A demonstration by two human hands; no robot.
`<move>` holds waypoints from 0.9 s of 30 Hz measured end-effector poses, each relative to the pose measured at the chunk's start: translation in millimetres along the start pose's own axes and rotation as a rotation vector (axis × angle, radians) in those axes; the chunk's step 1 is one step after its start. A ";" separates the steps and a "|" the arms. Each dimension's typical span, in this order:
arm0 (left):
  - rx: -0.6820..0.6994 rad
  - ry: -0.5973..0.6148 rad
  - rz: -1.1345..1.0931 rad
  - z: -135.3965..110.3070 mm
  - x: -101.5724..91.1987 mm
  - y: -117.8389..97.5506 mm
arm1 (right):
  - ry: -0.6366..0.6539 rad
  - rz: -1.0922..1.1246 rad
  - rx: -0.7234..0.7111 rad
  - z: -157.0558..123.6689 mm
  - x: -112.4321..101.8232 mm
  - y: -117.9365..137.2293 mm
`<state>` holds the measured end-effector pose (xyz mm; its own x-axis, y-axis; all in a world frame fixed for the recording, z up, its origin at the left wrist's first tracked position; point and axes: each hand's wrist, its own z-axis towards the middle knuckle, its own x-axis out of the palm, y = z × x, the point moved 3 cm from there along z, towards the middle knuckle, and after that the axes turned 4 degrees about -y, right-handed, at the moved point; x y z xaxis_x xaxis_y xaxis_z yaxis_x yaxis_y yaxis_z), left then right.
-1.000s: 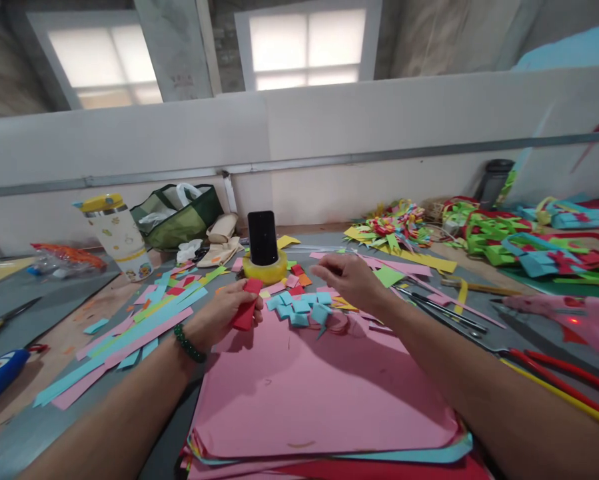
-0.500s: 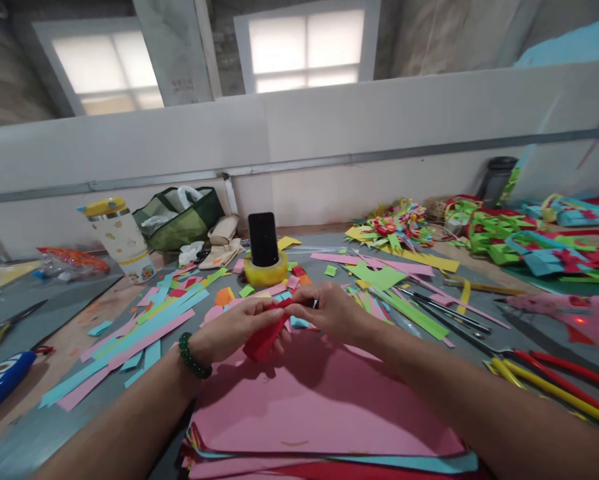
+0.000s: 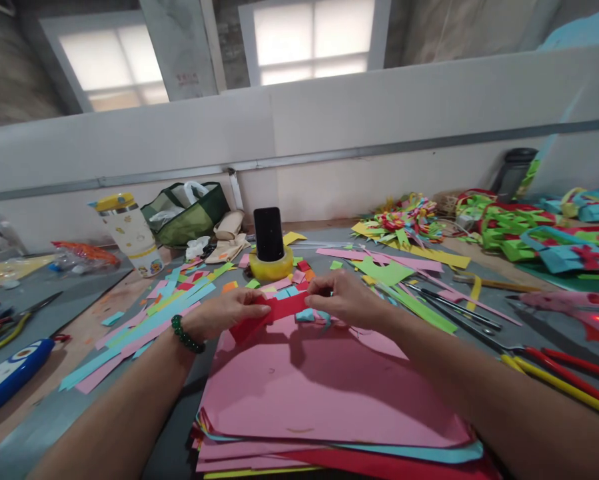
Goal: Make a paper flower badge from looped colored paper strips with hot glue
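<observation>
From where I watch, the left forearm comes in from the lower left of the frame and the right one from the lower right, and the two hands meet near the middle. The left hand (image 3: pixel 229 312) lies back up, a green bead bracelet (image 3: pixel 186 335) at its wrist, its thumb and fingers together and clamped on a red paper strip (image 3: pixel 288 306). The right hand (image 3: pixel 346 295) is bent inward, its thumb and forefinger pinching the strip's right end.

The strip sits at the centre of the frame, above the far part of a pink paper stack (image 3: pixel 339 393). I see it stretched nearly level between the hands, rising a little to the right; at the left, a wider, darker red part slants down below the left hand.

The left hand's lower fingers are hidden behind the paper, and the right hand's other fingers curl out of my sight. I cannot tell whether the red paper is one folded piece or several layers. Light-blue paper pieces (image 3: pixel 306 315) show only in part behind the strip. At the right edge, the frame cuts off a pink glue gun (image 3: pixel 574 308) and red handles (image 3: pixel 574 368).
</observation>
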<state>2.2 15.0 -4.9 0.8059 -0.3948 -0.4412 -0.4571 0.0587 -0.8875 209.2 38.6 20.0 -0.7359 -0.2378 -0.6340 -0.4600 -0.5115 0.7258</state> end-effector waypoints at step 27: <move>0.629 -0.225 0.551 -31.6 50.9 -40.3 | -0.100 -0.046 0.198 -58.5 -40.7 35.5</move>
<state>49.8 -36.4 12.6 0.6166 0.0256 -0.7869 -0.5647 0.7109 -0.4193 251.9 -18.2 56.0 -0.7530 -0.1304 -0.6450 -0.5752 -0.3457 0.7414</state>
